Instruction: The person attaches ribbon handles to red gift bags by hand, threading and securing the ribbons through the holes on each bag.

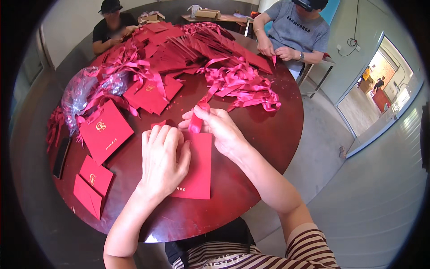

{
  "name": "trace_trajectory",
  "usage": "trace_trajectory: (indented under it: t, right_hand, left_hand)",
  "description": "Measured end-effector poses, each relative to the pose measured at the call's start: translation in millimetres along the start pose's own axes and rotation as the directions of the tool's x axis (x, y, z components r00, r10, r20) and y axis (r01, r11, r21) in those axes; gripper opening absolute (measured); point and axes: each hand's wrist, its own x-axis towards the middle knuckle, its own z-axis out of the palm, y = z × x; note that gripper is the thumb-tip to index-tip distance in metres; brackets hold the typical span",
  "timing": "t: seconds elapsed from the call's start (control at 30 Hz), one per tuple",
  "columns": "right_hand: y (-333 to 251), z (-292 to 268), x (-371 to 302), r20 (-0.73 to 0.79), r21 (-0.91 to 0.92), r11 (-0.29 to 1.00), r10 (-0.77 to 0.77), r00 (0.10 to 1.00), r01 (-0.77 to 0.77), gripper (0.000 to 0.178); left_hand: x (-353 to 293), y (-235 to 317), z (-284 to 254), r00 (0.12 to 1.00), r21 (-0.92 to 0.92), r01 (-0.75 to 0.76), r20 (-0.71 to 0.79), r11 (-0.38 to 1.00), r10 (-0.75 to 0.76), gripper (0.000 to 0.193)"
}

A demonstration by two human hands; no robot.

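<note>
A flat red paper bag [197, 175] with small gold print lies in front of me near the table's front edge. My left hand [162, 154] rests over its upper left part with fingers curled, and what they hold is hidden. A bit of red shows just beyond those knuckles. Between the thumb and fingers of my right hand [219, 127], at the bag's top edge, is a looped pink-red ribbon [195, 123]. To the left lie a larger red bag [105, 132] with a gold emblem and two smaller red envelopes [89, 199].
A heap of red bags [188, 51] and a tangle of pink ribbons [242, 83] cover the far part of the round table [268, 139]. Clear plastic wrap [78, 96] and a black phone [62, 157] are at the left. Two people [295, 33] work across the table.
</note>
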Motion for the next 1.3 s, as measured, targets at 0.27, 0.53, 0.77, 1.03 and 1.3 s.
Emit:
trace_trajectory:
  t: [0.27,0.53,0.77,1.03,1.3]
  right_hand:
    - [38,2,11,-0.025,-0.075,0.992,0.097,0.995,-0.099,0.036]
    - [39,5,12,-0.129,-0.142,0.978,0.137,0.982,-0.155,0.031]
    - [39,3,11,-0.115,-0.211,0.961,0.159,0.981,-0.180,0.028]
    - [39,4,12,-0.151,-0.171,0.974,0.126,0.980,-0.152,0.030]
    - [39,2,13,-0.184,-0.077,0.984,0.146,0.972,-0.162,0.033]
  left_hand:
    - [-33,-26,39,0.987,-0.069,0.151,0.057,0.986,-0.147,0.018]
    - [-38,-33,45,0.964,-0.176,0.264,0.086,0.948,-0.252,0.016]
    - [-39,-32,44,0.940,-0.212,0.335,0.150,0.918,-0.308,0.016]
    - [-36,-29,43,0.941,-0.175,0.323,0.165,0.930,-0.295,0.017]
    - [-37,-29,46,0.942,-0.178,0.325,0.147,0.929,-0.302,0.018]
